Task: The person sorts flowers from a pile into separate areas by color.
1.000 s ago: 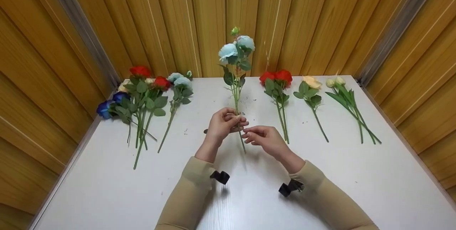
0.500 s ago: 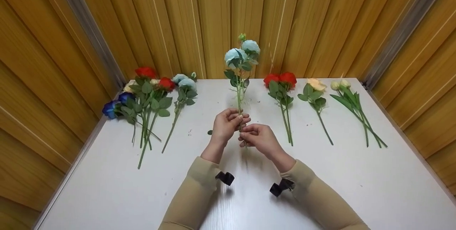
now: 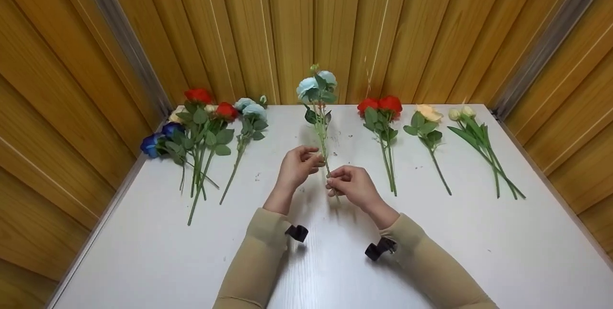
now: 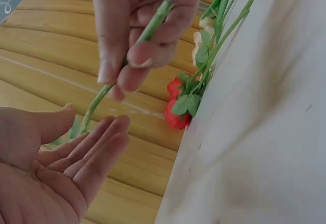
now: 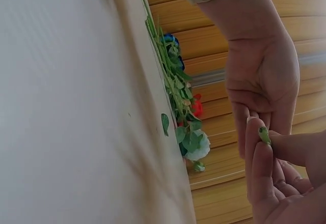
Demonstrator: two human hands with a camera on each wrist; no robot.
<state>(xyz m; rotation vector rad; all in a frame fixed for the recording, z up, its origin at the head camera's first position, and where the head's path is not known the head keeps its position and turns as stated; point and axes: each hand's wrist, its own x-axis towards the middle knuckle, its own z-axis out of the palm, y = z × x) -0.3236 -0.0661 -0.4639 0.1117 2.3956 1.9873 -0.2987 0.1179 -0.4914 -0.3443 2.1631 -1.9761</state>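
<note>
A light blue flower (image 3: 307,87) with two blooms, a small bud and green leaves stands nearly upright over the table, its top tilted a little to the left. My right hand (image 3: 353,185) pinches its stem low down between thumb and fingers, and the cut end (image 4: 162,12) sticks out below the grip in the left wrist view. Just left of the stem and higher up is my left hand (image 3: 297,167). In the left wrist view its fingers (image 4: 104,150) are extended and spread from the thumb, beside the stem without gripping it.
On the white table (image 3: 143,251), red, blue and cream flowers (image 3: 194,131) lie piled at left, beside another light blue flower (image 3: 242,136). Red flowers (image 3: 380,129), a peach flower (image 3: 426,131) and white tulips (image 3: 474,136) lie at right. A loose leaf (image 5: 164,124) lies near the left pile.
My right hand has come to the stem and taken hold of it; my left hand, which held it, has let go and moved slightly left. The blooms have come lower.
</note>
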